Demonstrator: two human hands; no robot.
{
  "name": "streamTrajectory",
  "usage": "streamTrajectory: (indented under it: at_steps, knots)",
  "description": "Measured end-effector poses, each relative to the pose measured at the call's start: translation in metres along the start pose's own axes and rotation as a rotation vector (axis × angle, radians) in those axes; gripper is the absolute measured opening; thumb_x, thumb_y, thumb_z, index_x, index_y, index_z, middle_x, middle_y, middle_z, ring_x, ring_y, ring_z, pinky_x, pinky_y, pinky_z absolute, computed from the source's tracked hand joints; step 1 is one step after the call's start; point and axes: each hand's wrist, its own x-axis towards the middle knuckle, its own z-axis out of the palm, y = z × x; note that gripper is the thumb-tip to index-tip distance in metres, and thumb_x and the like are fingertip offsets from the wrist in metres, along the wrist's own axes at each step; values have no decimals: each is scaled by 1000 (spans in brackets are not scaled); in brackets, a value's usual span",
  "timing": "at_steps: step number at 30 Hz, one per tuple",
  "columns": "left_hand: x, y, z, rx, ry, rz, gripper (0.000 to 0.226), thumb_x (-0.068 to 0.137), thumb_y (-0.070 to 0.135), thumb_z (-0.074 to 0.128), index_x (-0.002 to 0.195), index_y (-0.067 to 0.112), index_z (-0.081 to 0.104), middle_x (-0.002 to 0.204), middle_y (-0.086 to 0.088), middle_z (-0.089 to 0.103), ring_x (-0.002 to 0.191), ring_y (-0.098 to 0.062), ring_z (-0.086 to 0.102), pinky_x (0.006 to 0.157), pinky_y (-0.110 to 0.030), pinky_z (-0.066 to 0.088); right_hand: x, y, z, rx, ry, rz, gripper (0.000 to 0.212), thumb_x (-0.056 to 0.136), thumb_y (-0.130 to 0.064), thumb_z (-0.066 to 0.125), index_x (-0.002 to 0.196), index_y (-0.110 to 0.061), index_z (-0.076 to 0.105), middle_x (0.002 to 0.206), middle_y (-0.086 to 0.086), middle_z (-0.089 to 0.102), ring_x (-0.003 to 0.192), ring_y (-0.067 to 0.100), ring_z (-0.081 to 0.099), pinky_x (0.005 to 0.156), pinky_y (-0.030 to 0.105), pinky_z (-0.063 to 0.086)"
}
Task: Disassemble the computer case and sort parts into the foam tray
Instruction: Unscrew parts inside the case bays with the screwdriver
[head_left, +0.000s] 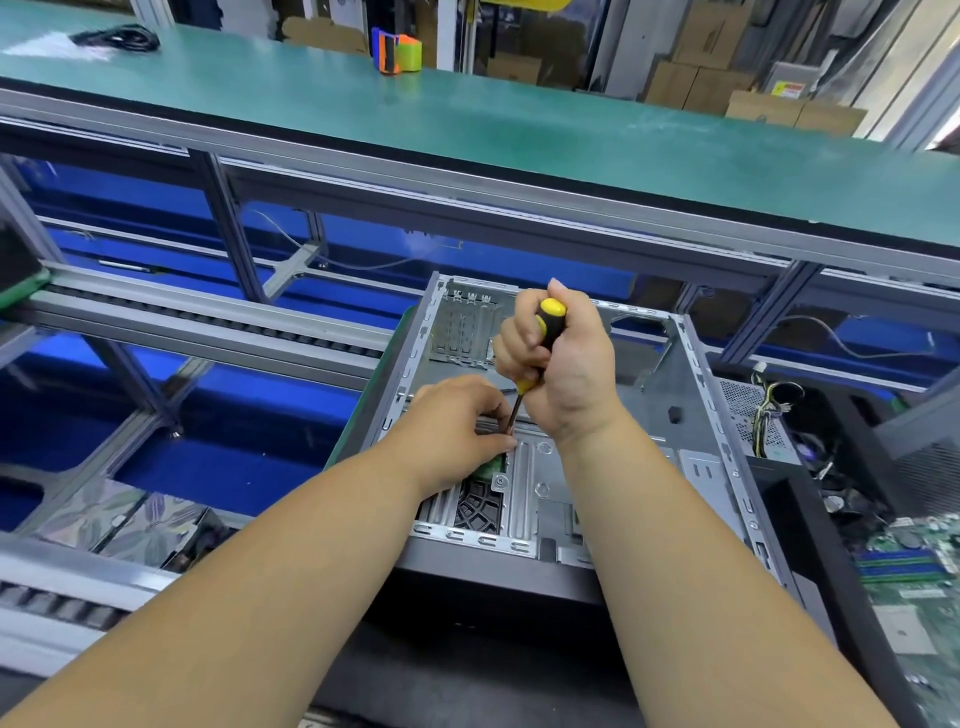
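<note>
At centre, the open computer case (561, 415) lies flat. The right hand (561, 364) fists a yellow-black screwdriver (548, 332) upright for downward pressure; at its seven o'clock, the left hand (457, 421) pinches the shaft, probably steadying the tip.

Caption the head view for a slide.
Right hand grips a yellow-and-black screwdriver driven down into the open computer case while the left hand steadies its shaft.
</note>
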Motion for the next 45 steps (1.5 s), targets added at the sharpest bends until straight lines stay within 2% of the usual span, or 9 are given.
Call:
streamTrajectory:
  at_steps: [4,8,15,20,26,31,34,39,45]
  knots:
    - [0,-1,0,13,-2,12,15,81,36,75,81,27,64,90,10,55,94,-12,53,95,-40,41,-3,3,-6,41,-47,9,51,100,-48,29,70,-11,47,44,-6,26,44,12,13,45,26,13]
    - [0,-2,0,14,-4,14,16,82,38,75,81,28,62,90,11,54,95,-12,53,97,-41,40,-7,2,-12,-35,-11,-32,27,98,-37,42,82,-16,44,56,-2,42,49,16,34,56,31,27]
    - [-1,1,-1,26,-13,8,17,82,39,74,79,30,61,91,11,54,94,-12,53,97,-40,40,-7,1,-15,-98,90,-71,23,96,-34,54,83,-15,51,70,3,58,59,17,52,58,27,47]
    - [-2,2,-1,-18,3,-15,19,81,33,76,76,22,61,86,8,54,91,-17,55,89,-39,44,-7,11,1,-113,81,-46,43,101,-38,40,73,-14,63,56,-1,50,52,12,43,54,25,37]
    - [-2,3,-2,-17,-24,-13,14,82,30,71,80,19,64,86,7,57,89,-19,58,87,-42,47,-7,19,16,-152,77,-51,51,98,-47,36,64,-12,51,46,-5,29,45,14,21,47,24,20]
    - [-1,2,-1,14,2,12,31,81,34,76,66,31,49,81,12,50,86,-12,51,86,-36,42,-9,11,6,-85,83,-61,28,94,-38,48,77,-15,43,51,-6,32,46,10,24,46,21,25]
    - [0,-1,1,27,5,25,24,80,36,76,72,31,54,84,12,52,89,-10,51,94,-38,40,-11,7,-4,-80,108,-97,25,94,-34,49,79,-16,42,55,-3,39,50,14,33,52,25,31]
    - [2,-5,3,24,12,30,14,81,37,75,87,31,63,93,16,54,99,-8,51,100,-37,36,-12,-1,-16,-124,159,-104,29,95,-37,52,75,-21,65,75,-2,60,64,16,54,67,31,47]
    - [2,-4,2,38,7,26,12,82,37,74,88,29,66,94,12,56,100,-12,53,99,-37,36,-10,-4,-7,-125,203,-72,34,94,-35,49,71,-16,64,61,0,50,57,17,43,56,27,40]
